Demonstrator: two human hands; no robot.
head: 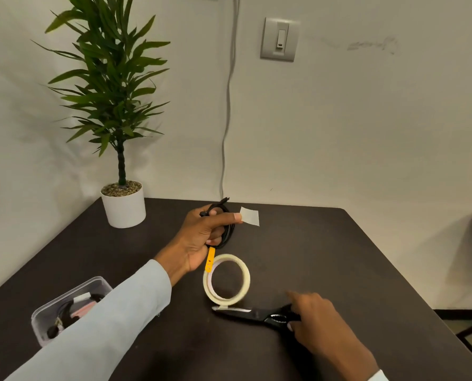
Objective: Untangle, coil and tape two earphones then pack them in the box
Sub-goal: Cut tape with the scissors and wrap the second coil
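Observation:
My left hand is raised over the middle of the dark table. It grips a coiled black earphone with an orange tag hanging below. A cut piece of clear tape sticks to its fingertip. The roll of tape stands on edge just below that hand. Black scissors lie on the table in front of the roll, blades pointing left. My right hand rests on the scissors' handles, slightly blurred. The clear plastic box at front left holds another earphone, partly hidden by my left sleeve.
A potted plant in a white pot stands at the table's back left corner against the wall. A grey cable runs down the wall behind the table. The table's right edge drops off toward a dark frame.

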